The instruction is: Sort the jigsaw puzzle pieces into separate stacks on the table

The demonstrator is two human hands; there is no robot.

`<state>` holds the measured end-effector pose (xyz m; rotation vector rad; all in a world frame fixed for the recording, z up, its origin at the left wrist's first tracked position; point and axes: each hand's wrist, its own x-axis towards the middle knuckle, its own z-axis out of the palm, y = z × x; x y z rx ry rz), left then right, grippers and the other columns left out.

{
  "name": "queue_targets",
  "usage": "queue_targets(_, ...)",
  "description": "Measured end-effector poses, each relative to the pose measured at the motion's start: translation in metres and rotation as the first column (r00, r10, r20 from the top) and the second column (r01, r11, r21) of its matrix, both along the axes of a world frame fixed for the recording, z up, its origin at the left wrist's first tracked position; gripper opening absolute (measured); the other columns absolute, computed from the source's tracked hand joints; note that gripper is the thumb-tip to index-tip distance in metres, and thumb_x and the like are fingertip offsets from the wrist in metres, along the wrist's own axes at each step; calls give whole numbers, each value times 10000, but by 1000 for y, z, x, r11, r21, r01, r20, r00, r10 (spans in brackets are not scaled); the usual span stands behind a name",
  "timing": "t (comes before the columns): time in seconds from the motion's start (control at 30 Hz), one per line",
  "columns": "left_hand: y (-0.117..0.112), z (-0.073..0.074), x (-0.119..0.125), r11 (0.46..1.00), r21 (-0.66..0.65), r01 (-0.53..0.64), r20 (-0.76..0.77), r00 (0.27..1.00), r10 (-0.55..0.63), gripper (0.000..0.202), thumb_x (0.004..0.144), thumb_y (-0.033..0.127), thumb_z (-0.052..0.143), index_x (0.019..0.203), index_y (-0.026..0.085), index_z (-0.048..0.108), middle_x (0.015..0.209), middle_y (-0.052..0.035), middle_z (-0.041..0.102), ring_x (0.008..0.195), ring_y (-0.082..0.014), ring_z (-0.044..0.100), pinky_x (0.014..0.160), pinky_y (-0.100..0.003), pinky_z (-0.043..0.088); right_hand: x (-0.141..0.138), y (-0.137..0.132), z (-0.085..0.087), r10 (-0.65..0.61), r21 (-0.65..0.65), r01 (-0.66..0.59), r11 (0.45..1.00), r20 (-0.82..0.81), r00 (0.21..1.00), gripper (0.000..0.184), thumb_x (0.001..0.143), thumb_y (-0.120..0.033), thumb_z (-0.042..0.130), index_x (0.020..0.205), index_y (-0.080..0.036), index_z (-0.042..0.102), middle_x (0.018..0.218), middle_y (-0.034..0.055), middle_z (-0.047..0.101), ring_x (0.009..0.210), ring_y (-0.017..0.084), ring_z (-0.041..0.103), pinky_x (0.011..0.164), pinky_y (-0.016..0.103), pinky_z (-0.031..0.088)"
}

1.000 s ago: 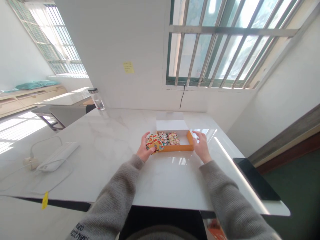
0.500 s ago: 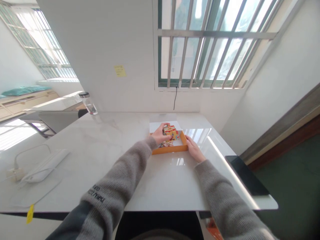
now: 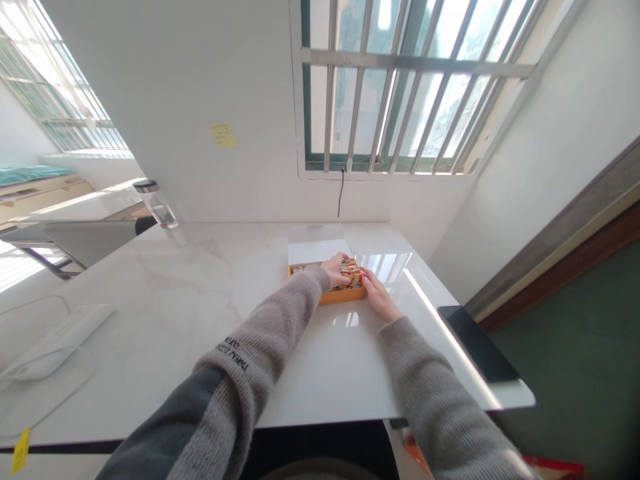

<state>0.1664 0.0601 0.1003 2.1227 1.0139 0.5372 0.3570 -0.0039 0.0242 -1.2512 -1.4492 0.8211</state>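
An orange box (image 3: 344, 297) with a white lid flap behind it lies on the white marble table (image 3: 200, 293). Colourful printed blocks (image 3: 351, 272) fill its right part. My left hand (image 3: 336, 269) reaches over the box from the left, fingers curled on the blocks. My right hand (image 3: 376, 293) rests against the box's right wall, fingers laid along it near the blocks.
A clear bottle (image 3: 156, 205) stands at the table's far left. A white power strip (image 3: 55, 341) with a cable lies near the left edge. A dark tablet (image 3: 475, 343) lies at the right edge. A yellow note (image 3: 223, 135) sticks on the wall.
My left hand carried a cluster of blocks from the box's left side into its right part. My right hand closed in against the right wall. The view shifted left.
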Motion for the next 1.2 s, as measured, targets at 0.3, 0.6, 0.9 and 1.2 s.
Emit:
queue_targets(0.3, 0, 10, 4, 970, 230, 83, -404, 915, 17, 675, 719, 484, 709, 1299, 232, 471, 1222, -71, 660, 1133, -256, 641, 1009, -364, 490, -2, -1, 1, -16, 21, 15, 1000, 29, 999, 478, 957, -478, 420, 1365, -252, 525, 1379, 59, 597, 1295, 235, 533, 1155, 447, 373)
queue_targets(0.6, 6, -1, -4, 947, 274, 170, -481, 877, -19, 717, 753, 527, 693, 1365, 261, 430, 1281, -73, 622, 1174, -260, 599, 1057, -424, 416, -4, 2, 0, -16, 46, 13, 999, 53, 998, 468, 958, -479, 406, 1360, -272, 527, 1314, 52, 634, 1227, 235, 571, 1118, 472, 407)
queue_targets(0.9, 5, 8, -14, 878, 436, 196, -484, 874, 45, 549, 913, 529, 530, 1404, 292, 463, 1367, -81, 529, 1228, -260, 549, 1071, -434, 359, -8, -3, 5, -66, 173, 30, 985, 206, 976, 552, 979, -499, 385, 1433, -202, 488, 1439, 118, 518, 1362, 261, 447, 1207, 459, 284)
queue_targets(1.2, 2, 9, -3, 906, 343, 250, -539, 842, -28, 428, 935, 502, 517, 1316, 324, 590, 1441, -59, 557, 1318, -263, 516, 1137, -427, 314, -11, -8, 9, -45, 173, 6, 985, 219, 975, 565, 993, -508, 356, 1474, -231, 458, 1471, 97, 503, 1376, 258, 437, 1218, 474, 260)
